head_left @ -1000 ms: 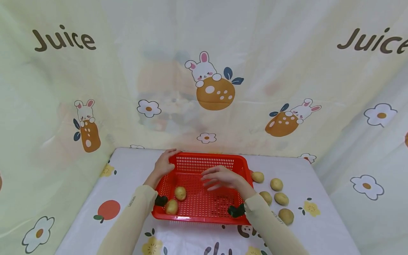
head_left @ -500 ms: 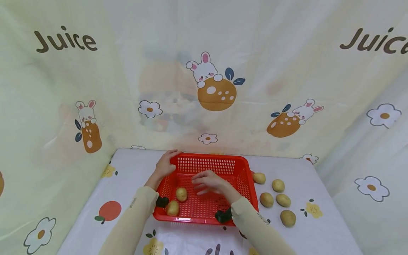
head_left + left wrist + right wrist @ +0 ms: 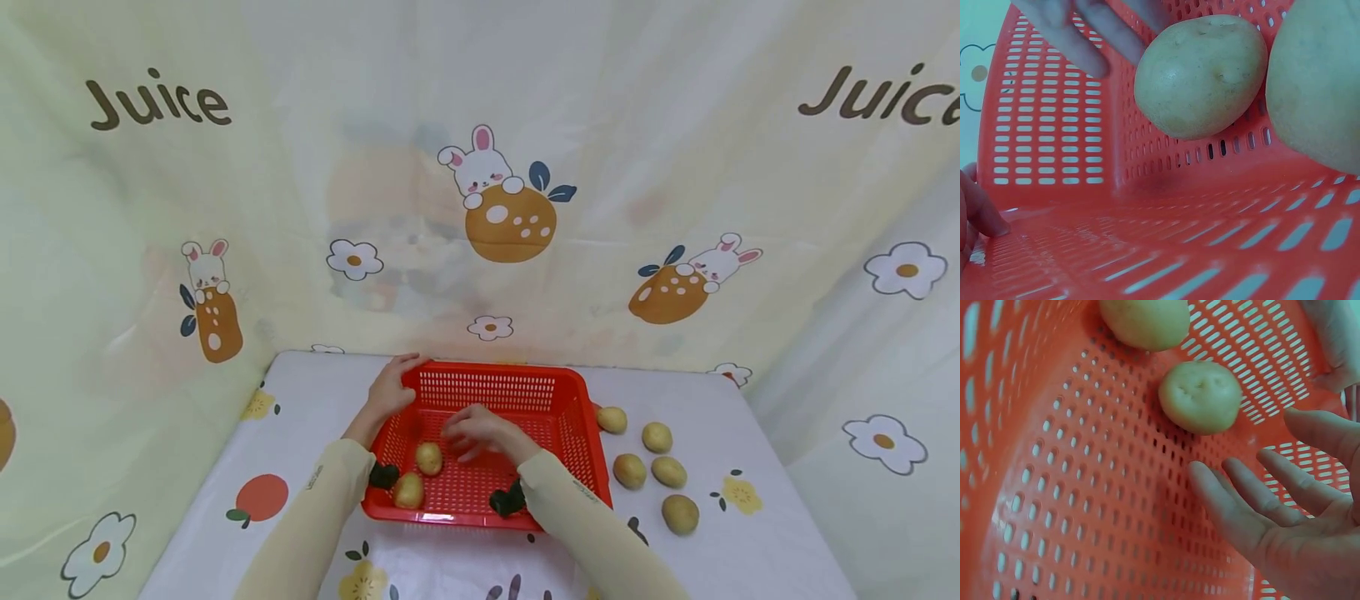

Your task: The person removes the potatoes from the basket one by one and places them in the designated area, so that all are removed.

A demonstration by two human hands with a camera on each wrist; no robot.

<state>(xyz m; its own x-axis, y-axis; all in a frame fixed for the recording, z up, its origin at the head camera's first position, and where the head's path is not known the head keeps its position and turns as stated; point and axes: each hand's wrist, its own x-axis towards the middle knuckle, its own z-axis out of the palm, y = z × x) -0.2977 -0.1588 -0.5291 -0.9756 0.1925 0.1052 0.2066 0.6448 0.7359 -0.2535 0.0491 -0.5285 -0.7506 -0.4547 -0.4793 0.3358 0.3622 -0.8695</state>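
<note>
A red plastic basket [image 3: 480,518] with slotted walls sits on the table. My left hand [image 3: 388,392] grips its rim near the back left corner, thumb inside the wall; in the left wrist view part of that hand [image 3: 979,212] shows at the lower left. Two potatoes lie in the basket's left part: one [image 3: 429,458] farther in, the other [image 3: 408,491] by the front left corner. Over the basket floor my right hand [image 3: 478,432] is spread with nothing in it. In the right wrist view its fingertips point toward the nearer potato [image 3: 1200,397], a small gap between them.
To the right of the basket several more potatoes [image 3: 668,472] lie on the printed white tablecloth [image 3: 750,550]. A patterned curtain [image 3: 600,100] hangs behind the table and along both sides.
My right hand has moved left across the basket, from its right half to beside the two potatoes. My left hand has stayed on the rim.
</note>
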